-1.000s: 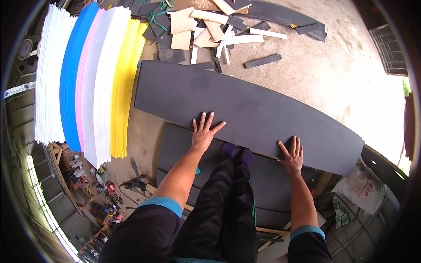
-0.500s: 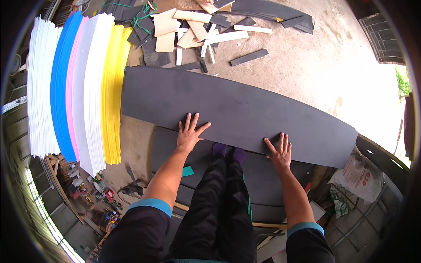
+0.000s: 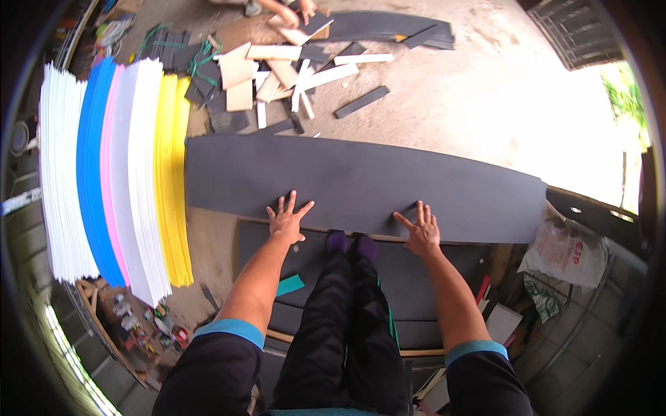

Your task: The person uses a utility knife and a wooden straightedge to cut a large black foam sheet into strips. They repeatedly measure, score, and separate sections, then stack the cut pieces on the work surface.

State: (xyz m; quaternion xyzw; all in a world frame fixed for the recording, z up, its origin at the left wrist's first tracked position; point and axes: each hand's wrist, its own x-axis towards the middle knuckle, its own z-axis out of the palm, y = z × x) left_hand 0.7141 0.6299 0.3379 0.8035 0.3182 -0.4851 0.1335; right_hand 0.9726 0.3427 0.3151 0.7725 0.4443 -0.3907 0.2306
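A long dark grey sheet (image 3: 361, 173), which looks like foam, stretches across the view in front of me. My left hand (image 3: 285, 222) lies on its near edge left of the middle, fingers spread and palm down. Farther right, my right hand (image 3: 420, 230) rests on the same edge with its fingers fanned out. Neither hand grips anything. Below the sheet, my feet in purple socks stand on dark padded panels (image 3: 388, 305), with a small teal piece (image 3: 289, 285) by my left leg.
At the left rises a tall stack of white, blue, pink, grey and yellow sheets (image 3: 171, 180). Beyond my sheet lie beige, white and black offcuts (image 3: 277, 73), where another person's hands (image 3: 295, 14) hold a beige piece. A white plastic sack (image 3: 565, 253) sits at the right.
The view has tilted farther out, bringing another person's hands in at the top. My right hand has slid farther onto the sheet; my left hand stays spread near its edge.
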